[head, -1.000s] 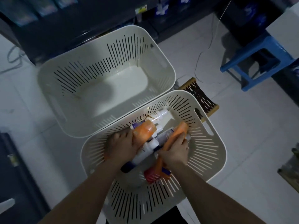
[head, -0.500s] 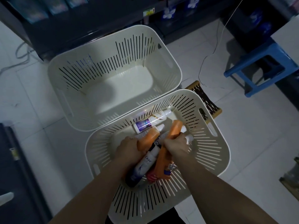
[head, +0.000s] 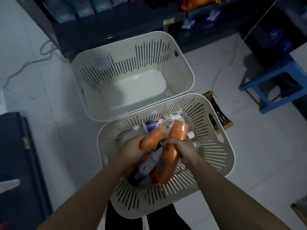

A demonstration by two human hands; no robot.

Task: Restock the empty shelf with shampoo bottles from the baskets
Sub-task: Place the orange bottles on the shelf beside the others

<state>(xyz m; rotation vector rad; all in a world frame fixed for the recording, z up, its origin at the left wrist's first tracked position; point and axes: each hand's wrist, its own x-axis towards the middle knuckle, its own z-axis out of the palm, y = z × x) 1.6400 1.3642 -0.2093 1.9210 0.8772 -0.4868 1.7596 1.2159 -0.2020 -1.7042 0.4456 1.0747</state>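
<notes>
Two white slotted baskets stand on the tiled floor. The far basket (head: 186, 70) holds nothing. The near basket (head: 221, 165) holds several shampoo bottles. My left hand (head: 131, 151) grips an orange bottle (head: 155, 136) together with a white and purple Dove bottle (head: 146, 166). My right hand (head: 184, 150) grips a bigger orange bottle (head: 169, 163) with its cap pointing away from me. Both hands sit over the near basket's middle. More white bottles (head: 152, 125) lie at the basket's far side. A dark shelf unit (head: 116, 29) stands beyond the baskets.
A blue plastic stool (head: 272, 87) stands at the right. A small dark and tan slotted object (head: 217, 112) lies beside the near basket. Cables (head: 33, 62) run over the floor at the left. A dark cabinet (head: 18, 163) borders the left side.
Both hands have lifted their bottles up from the basket's bottom and drawn them closer together. The view has tilted up, showing more of the shelf.
</notes>
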